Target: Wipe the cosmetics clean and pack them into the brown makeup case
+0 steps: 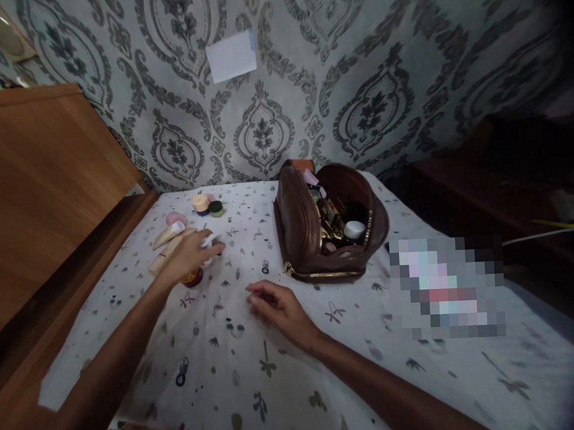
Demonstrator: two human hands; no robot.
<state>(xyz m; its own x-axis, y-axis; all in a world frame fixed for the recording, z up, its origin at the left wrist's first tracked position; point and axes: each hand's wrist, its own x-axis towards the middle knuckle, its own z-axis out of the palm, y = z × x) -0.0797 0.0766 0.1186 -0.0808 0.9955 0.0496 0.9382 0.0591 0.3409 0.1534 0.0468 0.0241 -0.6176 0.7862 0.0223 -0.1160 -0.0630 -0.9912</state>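
My left hand (190, 254) is closed around a small whitish item (212, 240), partly hidden by the fingers and too blurred to name. Beneath that hand, a round amber and dark red container (193, 279) shows in part. Beside it lie a cream tube with a white cap (168, 234) and a longer beige tube (161, 257). Over the middle of the cloth is my right hand (285, 311), its fingers loosely curved and apart from the thumb, with nothing seen in them. To its upper right stands a brown makeup bag (297, 224), unzipped and full of cosmetics.
Small jars (216, 208) and a pink rounded item (175, 218) sit at the back left of the patterned cloth (246, 375). A wooden panel (43, 187) borders the left side. Behind is a patterned wall (264, 130). A blurred-out patch (447, 290) hides something at right.
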